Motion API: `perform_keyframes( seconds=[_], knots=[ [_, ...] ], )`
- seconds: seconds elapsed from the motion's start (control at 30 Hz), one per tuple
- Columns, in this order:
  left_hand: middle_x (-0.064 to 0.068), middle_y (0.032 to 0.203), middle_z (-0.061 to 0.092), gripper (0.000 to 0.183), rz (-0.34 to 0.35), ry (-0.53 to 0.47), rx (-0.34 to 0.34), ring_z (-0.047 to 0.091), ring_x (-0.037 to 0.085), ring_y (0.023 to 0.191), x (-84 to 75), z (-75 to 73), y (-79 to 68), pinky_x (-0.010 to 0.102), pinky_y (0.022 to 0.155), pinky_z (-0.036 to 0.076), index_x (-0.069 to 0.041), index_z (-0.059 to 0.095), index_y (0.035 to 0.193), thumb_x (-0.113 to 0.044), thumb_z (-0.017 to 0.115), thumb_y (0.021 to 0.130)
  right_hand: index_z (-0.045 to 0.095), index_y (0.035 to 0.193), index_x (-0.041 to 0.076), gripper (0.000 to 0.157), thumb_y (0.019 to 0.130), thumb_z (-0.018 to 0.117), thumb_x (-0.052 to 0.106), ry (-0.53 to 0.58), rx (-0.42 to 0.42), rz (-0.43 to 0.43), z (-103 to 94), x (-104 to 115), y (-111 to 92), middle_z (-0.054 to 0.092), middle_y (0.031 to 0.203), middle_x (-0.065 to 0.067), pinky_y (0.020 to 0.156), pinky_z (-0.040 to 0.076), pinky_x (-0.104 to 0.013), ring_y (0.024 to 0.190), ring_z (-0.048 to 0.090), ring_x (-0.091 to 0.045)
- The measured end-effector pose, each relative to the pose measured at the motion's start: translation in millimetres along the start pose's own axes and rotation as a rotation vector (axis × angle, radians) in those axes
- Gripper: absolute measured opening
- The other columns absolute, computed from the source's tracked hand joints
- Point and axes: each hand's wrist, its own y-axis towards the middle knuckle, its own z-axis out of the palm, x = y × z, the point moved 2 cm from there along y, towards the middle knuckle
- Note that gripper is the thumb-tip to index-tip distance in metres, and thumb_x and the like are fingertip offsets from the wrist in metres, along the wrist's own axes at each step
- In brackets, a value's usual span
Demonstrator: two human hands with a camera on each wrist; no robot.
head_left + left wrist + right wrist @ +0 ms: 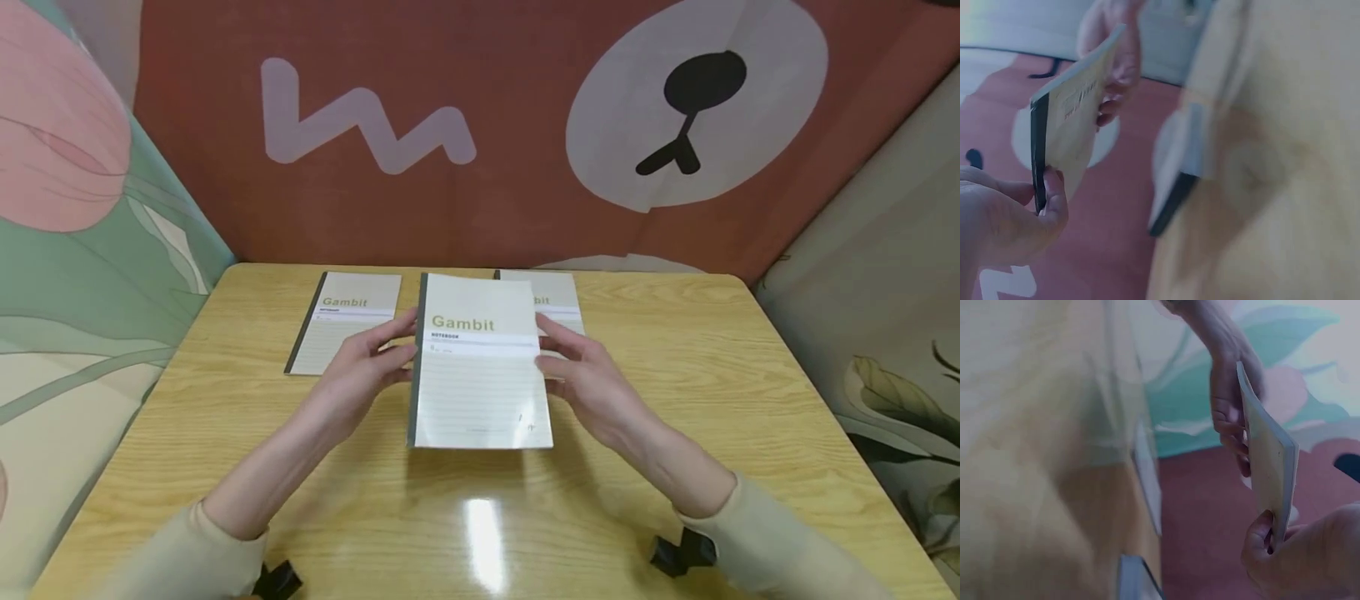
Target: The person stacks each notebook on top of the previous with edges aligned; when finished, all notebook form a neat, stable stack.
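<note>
Left hand (360, 367) and right hand (592, 375) here pinching 1 Gambit notebook (480, 383) over the table (720, 400), 2 other notebooks (348, 333) lying farther back.

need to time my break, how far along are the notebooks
Seemingly done: the left notebook and right notebook lie on the table. In hand: the middle notebook, raised between left hand and right hand. Remaining, probably: setting it down.
</note>
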Motion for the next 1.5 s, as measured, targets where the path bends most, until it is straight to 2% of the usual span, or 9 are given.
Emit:
perform_keyframes(
  seconds=[0.27,0.33,0.43,0.6,0.87,1.07,1.17,1.37,1.5],
  knots=[
    [-0.003,0.150,0.054,0.048,0.132,-0.183,-0.038,0.058,0.016,0.127,-25.5,27.0,42.9,0.031,0.099,0.051,-0.019,0.044,0.157,-0.016,0.049,0.109,0.034,0.162,0.015,0.057,0.107,0.049,0.007,0.157,-0.067,-0.064,-29.9,32.3,24.1,0.056,0.121,0.005,0.089,0.049,-0.023,0.102,0.060,-0.006],
    [-0.003,0.151,0.055,0.047,0.159,-0.230,-0.044,0.057,0.016,0.127,-28.3,32.8,53.1,0.033,0.101,0.050,-0.018,0.046,0.156,-0.015,0.050,0.109,0.036,0.161,0.014,0.055,0.107,0.048,0.007,0.195,-0.092,-0.083,-35.9,36.8,29.9,0.057,0.128,0.004,0.090,0.048,-0.023,0.107,0.059,-0.006],
    [-0.002,0.153,0.054,0.048,0.169,-0.289,-0.065,0.056,0.017,0.125,-29.7,42.4,68.9,0.033,0.102,0.048,-0.019,0.046,0.156,-0.016,0.051,0.108,0.035,0.161,0.014,0.056,0.107,0.048,0.007,0.238,-0.121,-0.105,-44.7,40.4,38.8,0.048,0.153,-0.003,0.096,0.047,-0.022,0.128,0.052,-0.009],
    [-0.005,0.159,0.048,0.051,0.156,-0.341,-0.086,0.051,0.013,0.134,-22.9,59.5,95.5,0.033,0.106,0.045,-0.017,0.041,0.158,-0.016,0.051,0.108,0.032,0.162,0.014,0.057,0.107,0.047,0.007,0.283,-0.170,-0.100,-61.7,36.2,54.4,0.030,0.171,-0.002,0.100,0.046,-0.020,0.147,0.037,-0.013],
    [0.000,0.159,0.047,0.053,0.081,-0.365,-0.112,0.044,0.013,0.139,7.3,79.6,128.8,0.037,0.109,0.042,-0.012,0.038,0.159,-0.008,0.049,0.107,0.035,0.160,0.012,0.055,0.107,0.048,0.008,0.298,-0.260,-0.056,-88.1,6.9,79.2,0.033,0.169,-0.006,0.091,0.052,-0.016,0.129,0.051,-0.011],
    [0.006,0.161,0.044,0.055,0.053,-0.306,-0.156,0.038,0.018,0.147,25.0,84.4,141.0,0.041,0.109,0.043,-0.010,0.039,0.159,-0.003,0.047,0.105,0.038,0.159,0.009,0.054,0.106,0.048,0.004,0.287,-0.275,-0.024,-98.1,-13.8,94.6,0.036,0.168,-0.009,0.091,0.051,-0.017,0.114,0.057,-0.004],
    [0.009,0.167,0.036,0.057,0.044,-0.271,-0.152,0.033,0.022,0.154,28.9,86.2,143.3,0.044,0.118,0.041,-0.009,0.035,0.160,-0.006,0.047,0.105,0.042,0.157,0.009,0.051,0.106,0.050,0.004,0.224,-0.300,-0.025,-102.1,-17.8,99.6,0.040,0.165,-0.011,0.092,0.051,-0.017,0.111,0.058,-0.004],
    [0.005,0.172,0.027,0.058,0.016,-0.209,-0.109,0.027,0.021,0.159,35.5,89.5,147.7,0.047,0.125,0.036,-0.011,0.029,0.163,-0.016,0.047,0.108,0.043,0.156,0.010,0.050,0.107,0.050,0.006,0.072,-0.325,-0.006,-110.3,-23.1,104.3,0.039,0.166,-0.008,0.097,0.048,-0.018,0.122,0.055,-0.006],
    [0.005,0.172,0.026,0.058,0.008,-0.206,-0.094,0.025,0.019,0.159,39.2,91.6,150.3,0.046,0.127,0.034,-0.013,0.030,0.163,-0.017,0.047,0.108,0.041,0.157,0.008,0.052,0.106,0.049,0.004,0.008,-0.319,-0.002,-114.9,-27.9,105.5,0.039,0.166,-0.010,0.107,0.046,-0.023,0.130,0.053,-0.010]
  ],
)
